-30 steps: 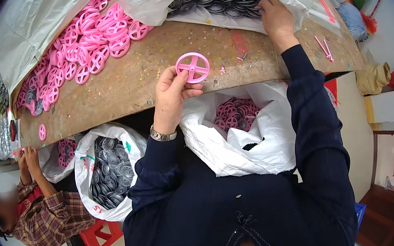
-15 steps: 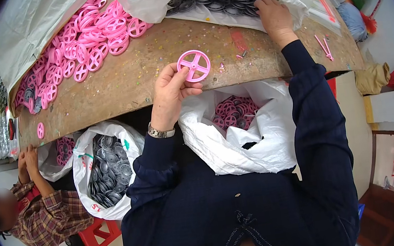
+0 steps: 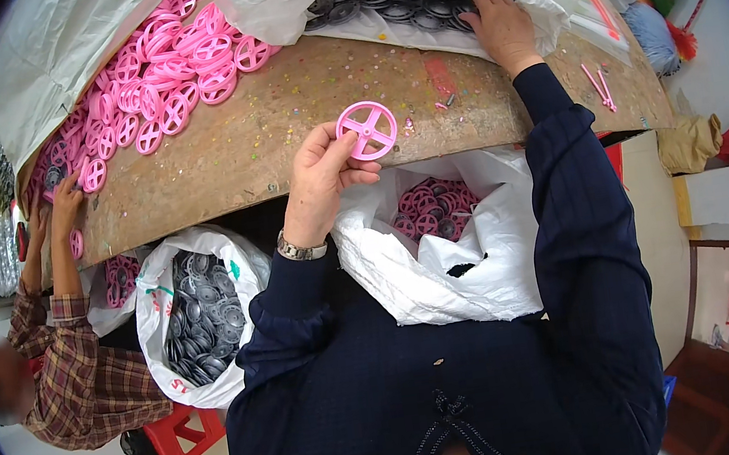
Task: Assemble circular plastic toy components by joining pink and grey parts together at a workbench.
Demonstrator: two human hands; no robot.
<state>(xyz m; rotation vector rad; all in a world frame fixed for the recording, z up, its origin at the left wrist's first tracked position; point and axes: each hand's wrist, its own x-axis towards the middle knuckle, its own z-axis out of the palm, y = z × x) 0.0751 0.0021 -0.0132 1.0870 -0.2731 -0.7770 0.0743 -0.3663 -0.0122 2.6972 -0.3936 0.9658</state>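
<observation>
Head view shows the left hand [image 3: 312, 190] pinching a pink wheel [image 3: 367, 130] between thumb and fingers above the table's near edge [image 3: 266, 180], its round face turned up, with no long axis. Dark grey discs [image 3: 414, 7] lie beyond it, up and to the right, in the mouth of a white bag [image 3: 275, 4]. Nearer to them is the right hand [image 3: 506, 30], fingers curled at the pile's right end; whether it grips a disc, I cannot tell.

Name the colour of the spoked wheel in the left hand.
Pink; the spoked wheel shows best in the head view.
</observation>
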